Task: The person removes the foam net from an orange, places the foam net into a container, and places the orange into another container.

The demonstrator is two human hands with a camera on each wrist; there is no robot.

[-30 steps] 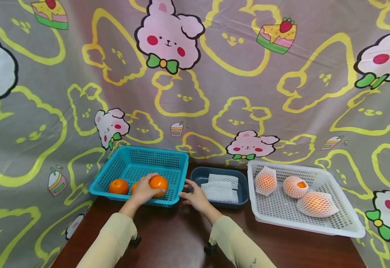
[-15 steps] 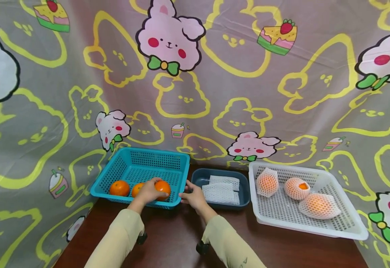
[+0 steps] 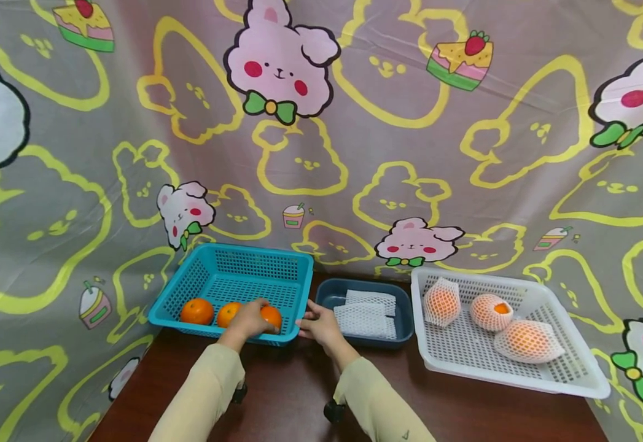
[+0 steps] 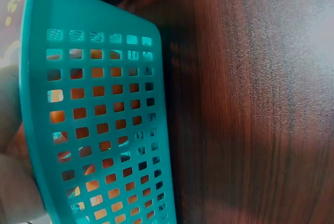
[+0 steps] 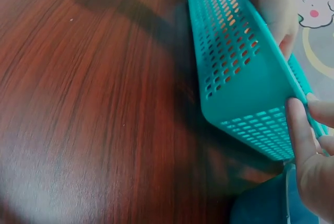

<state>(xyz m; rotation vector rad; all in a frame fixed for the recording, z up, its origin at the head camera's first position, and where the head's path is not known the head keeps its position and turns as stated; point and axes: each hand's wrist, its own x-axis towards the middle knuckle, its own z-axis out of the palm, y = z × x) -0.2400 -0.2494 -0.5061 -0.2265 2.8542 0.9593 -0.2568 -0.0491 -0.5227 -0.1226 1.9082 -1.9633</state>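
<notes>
In the head view, three oranges sit along the near side of the turquoise basket (image 3: pixel 290 337): a left orange (image 3: pixel 196 312), a middle orange (image 3: pixel 227 314) and a right orange (image 3: pixel 272 317). My left hand (image 3: pixel 250 319) reaches over the near rim and holds the right orange low in the basket, covering part of it. At the basket's right near corner, my right hand (image 3: pixel 321 325) grips the rim. The right wrist view shows its thumb (image 5: pixel 298 130) on one side of the rim and fingers on the other. In the left wrist view, the basket wall hides most of the left hand (image 4: pixel 13 177).
A dark blue tray (image 3: pixel 325 288) holding white foam net sleeves (image 3: pixel 365 313) stands right of the basket. Farther right, a white basket (image 3: pixel 465 366) contains three net-wrapped oranges (image 3: pixel 528 341). Behind everything hangs a patterned cloth (image 3: pixel 310 153); the table (image 3: pixel 282 387) is dark wood.
My left hand has moved right and down with the orange, which now sits lower at the basket's near right corner. The middle orange shows more. My right hand stays at the rim.
</notes>
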